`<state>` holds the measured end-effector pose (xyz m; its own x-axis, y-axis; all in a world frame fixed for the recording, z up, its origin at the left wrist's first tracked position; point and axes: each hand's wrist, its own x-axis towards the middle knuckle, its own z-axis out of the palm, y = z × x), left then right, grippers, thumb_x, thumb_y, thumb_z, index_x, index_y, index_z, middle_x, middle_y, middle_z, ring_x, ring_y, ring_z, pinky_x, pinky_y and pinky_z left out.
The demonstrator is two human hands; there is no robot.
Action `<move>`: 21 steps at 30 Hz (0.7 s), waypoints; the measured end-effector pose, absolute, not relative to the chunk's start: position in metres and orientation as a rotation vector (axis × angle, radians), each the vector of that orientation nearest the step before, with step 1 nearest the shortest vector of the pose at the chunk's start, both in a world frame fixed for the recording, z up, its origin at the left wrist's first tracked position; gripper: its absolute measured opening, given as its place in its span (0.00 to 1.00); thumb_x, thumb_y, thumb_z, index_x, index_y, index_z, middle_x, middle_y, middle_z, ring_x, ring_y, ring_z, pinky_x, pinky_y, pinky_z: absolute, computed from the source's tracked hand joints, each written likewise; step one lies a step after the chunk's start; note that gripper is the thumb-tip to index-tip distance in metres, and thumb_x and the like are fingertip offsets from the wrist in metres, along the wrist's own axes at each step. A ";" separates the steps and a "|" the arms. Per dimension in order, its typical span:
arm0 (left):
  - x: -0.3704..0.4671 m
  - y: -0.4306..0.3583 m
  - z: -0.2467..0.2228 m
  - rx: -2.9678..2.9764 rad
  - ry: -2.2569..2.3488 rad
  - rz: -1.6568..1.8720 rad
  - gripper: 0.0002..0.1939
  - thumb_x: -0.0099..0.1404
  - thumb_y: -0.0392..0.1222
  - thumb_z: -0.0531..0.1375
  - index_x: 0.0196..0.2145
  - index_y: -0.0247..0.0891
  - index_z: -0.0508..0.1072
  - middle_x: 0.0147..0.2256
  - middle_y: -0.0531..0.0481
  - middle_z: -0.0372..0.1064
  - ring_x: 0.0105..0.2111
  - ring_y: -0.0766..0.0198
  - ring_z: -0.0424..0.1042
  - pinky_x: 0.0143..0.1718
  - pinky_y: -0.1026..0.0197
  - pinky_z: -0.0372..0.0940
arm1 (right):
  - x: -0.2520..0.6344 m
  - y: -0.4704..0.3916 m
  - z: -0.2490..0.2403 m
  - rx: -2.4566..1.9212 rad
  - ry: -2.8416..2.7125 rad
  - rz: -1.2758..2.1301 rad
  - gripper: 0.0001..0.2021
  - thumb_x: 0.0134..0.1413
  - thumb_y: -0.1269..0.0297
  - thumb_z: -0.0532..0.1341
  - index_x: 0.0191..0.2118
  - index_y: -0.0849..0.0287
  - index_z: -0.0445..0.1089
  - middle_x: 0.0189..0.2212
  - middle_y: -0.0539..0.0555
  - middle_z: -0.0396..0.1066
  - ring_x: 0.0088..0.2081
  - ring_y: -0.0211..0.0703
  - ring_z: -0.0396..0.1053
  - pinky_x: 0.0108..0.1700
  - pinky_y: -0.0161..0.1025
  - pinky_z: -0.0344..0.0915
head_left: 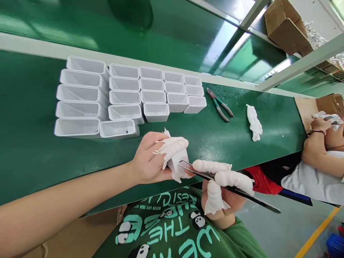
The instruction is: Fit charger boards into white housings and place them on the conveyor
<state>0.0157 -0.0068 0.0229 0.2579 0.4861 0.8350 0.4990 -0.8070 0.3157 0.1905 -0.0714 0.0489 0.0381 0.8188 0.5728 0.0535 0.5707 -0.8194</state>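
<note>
My left hand is closed around a white plug adapter, with a pin end showing past the fingers at the top. White finger cots cover some fingertips on both hands. In my right hand is a pair of dark tweezers, gripped between the covered fingers. The tweezer tips reach the adapter's near face, by a small dark slot; whether they are inside it I cannot tell. Beyond my left hand stand rows of open white plastic housings.
Green-handled pliers and a crumpled white piece lie on the green table. To the right, a co-worker's hands work by a cardboard box. Another carton sits on the shelf above.
</note>
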 end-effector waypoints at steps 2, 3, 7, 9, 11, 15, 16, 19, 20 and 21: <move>0.016 -0.007 0.023 -2.490 -0.949 -1.641 0.37 0.62 0.55 0.67 0.61 0.30 0.64 0.31 0.44 0.73 0.34 0.57 0.69 0.32 0.59 0.67 | 0.187 -0.069 0.053 -0.792 -1.395 0.676 0.17 0.62 0.71 0.58 0.54 0.50 0.66 0.46 0.54 0.79 0.42 0.50 0.81 0.39 0.49 0.83; 0.016 -0.007 0.023 -2.493 -0.937 -1.643 0.38 0.62 0.54 0.68 0.61 0.29 0.64 0.31 0.44 0.74 0.35 0.56 0.69 0.32 0.58 0.67 | 0.186 -0.068 0.054 -0.798 -1.383 0.675 0.16 0.63 0.72 0.57 0.54 0.49 0.66 0.45 0.54 0.79 0.42 0.51 0.81 0.40 0.51 0.83; 0.016 -0.007 0.022 -2.495 -0.937 -1.653 0.39 0.61 0.55 0.68 0.62 0.29 0.63 0.32 0.43 0.75 0.35 0.56 0.69 0.32 0.57 0.68 | 0.184 -0.068 0.053 -0.809 -1.333 0.736 0.15 0.64 0.72 0.56 0.53 0.47 0.66 0.42 0.53 0.79 0.42 0.52 0.81 0.41 0.57 0.82; 0.016 -0.007 0.022 -2.498 -0.919 -1.653 0.40 0.60 0.55 0.69 0.62 0.28 0.63 0.32 0.43 0.74 0.35 0.56 0.69 0.32 0.56 0.68 | 0.184 -0.069 0.050 -0.785 -1.328 0.789 0.15 0.64 0.70 0.57 0.54 0.47 0.65 0.43 0.53 0.79 0.42 0.52 0.81 0.38 0.55 0.82; 0.015 -0.006 0.023 -2.495 -0.895 -1.662 0.42 0.60 0.57 0.68 0.62 0.26 0.62 0.32 0.42 0.74 0.35 0.55 0.69 0.32 0.56 0.68 | 0.186 -0.069 0.047 -0.771 -1.324 0.811 0.15 0.64 0.68 0.58 0.54 0.46 0.65 0.44 0.53 0.79 0.42 0.52 0.81 0.36 0.54 0.82; 0.015 -0.007 0.022 -2.504 -0.921 -1.656 0.43 0.61 0.61 0.66 0.63 0.29 0.62 0.32 0.43 0.73 0.36 0.56 0.68 0.32 0.56 0.68 | 0.185 -0.068 0.046 -0.780 -1.304 0.851 0.14 0.65 0.67 0.58 0.53 0.44 0.65 0.45 0.53 0.79 0.43 0.52 0.81 0.37 0.55 0.82; 0.015 -0.008 0.022 -2.513 -0.926 -1.651 0.43 0.61 0.61 0.66 0.62 0.30 0.62 0.32 0.43 0.73 0.36 0.56 0.68 0.32 0.56 0.68 | 0.184 -0.068 0.047 -0.774 -1.296 0.864 0.13 0.66 0.67 0.58 0.53 0.44 0.65 0.45 0.53 0.79 0.42 0.52 0.81 0.38 0.56 0.82; 0.016 -0.010 0.021 -2.525 -0.960 -1.672 0.42 0.60 0.58 0.69 0.62 0.31 0.62 0.33 0.43 0.73 0.37 0.56 0.69 0.33 0.57 0.69 | 0.180 -0.066 0.051 -0.794 -1.292 0.870 0.12 0.65 0.65 0.57 0.51 0.44 0.64 0.43 0.53 0.79 0.40 0.51 0.81 0.40 0.60 0.81; 0.016 -0.010 0.021 -2.528 -0.967 -1.676 0.41 0.60 0.57 0.69 0.62 0.31 0.62 0.34 0.43 0.73 0.37 0.56 0.69 0.33 0.57 0.69 | 0.180 -0.066 0.052 -0.812 -1.296 0.858 0.11 0.65 0.65 0.57 0.51 0.43 0.63 0.42 0.52 0.79 0.39 0.51 0.81 0.41 0.61 0.80; 0.016 -0.010 0.021 -2.527 -0.965 -1.676 0.41 0.60 0.57 0.69 0.63 0.31 0.62 0.34 0.43 0.73 0.37 0.56 0.69 0.33 0.56 0.69 | 0.180 -0.066 0.053 -0.829 -1.306 0.841 0.11 0.65 0.64 0.58 0.50 0.43 0.63 0.42 0.52 0.79 0.39 0.52 0.81 0.42 0.62 0.80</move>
